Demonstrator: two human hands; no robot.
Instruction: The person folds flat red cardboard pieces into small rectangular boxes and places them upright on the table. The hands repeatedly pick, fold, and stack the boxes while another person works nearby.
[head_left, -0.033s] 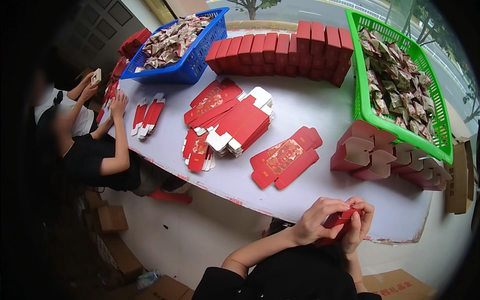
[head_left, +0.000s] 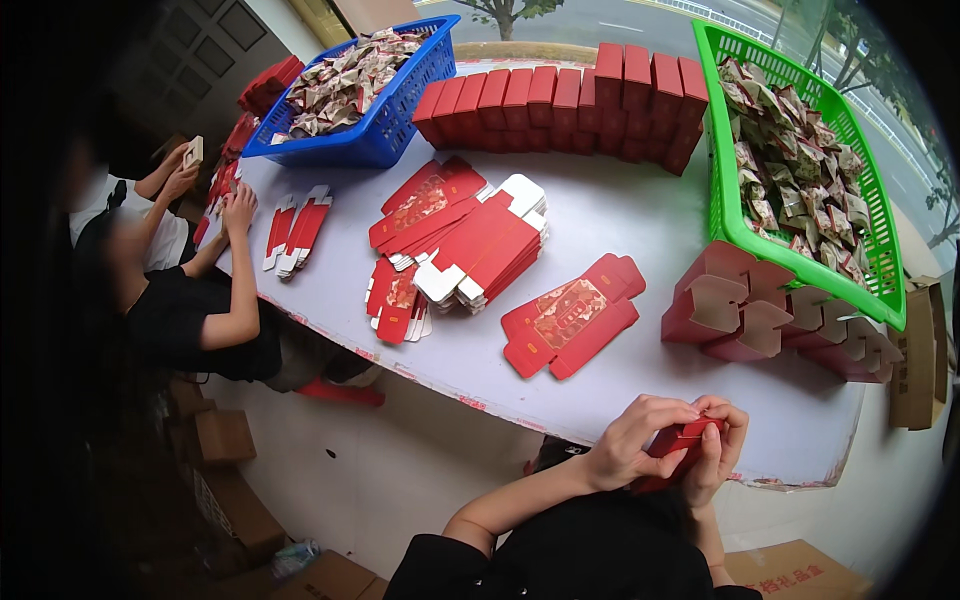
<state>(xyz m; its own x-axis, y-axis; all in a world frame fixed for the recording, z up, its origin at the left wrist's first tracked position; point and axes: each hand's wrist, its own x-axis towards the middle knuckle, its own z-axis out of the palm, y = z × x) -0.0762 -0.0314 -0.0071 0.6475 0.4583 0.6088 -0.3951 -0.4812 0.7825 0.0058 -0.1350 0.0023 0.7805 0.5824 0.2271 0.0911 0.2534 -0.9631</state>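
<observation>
At the near edge of the white counter (head_left: 640,230), a worker's left hand (head_left: 630,440) and right hand (head_left: 722,452) both close their grip on a small red box (head_left: 682,440), fingers curled over its folded flaps. Just beyond the box lies a flat red carton blank (head_left: 572,315), with a stack of more blanks (head_left: 470,245) farther off to its left and half-folded boxes (head_left: 770,315) to its right. Farther still stand a row of finished red boxes (head_left: 570,100), a blue basket (head_left: 385,125) and a green basket (head_left: 735,230) of wrapped packets, while another person (head_left: 200,290) works at the far left.
</observation>
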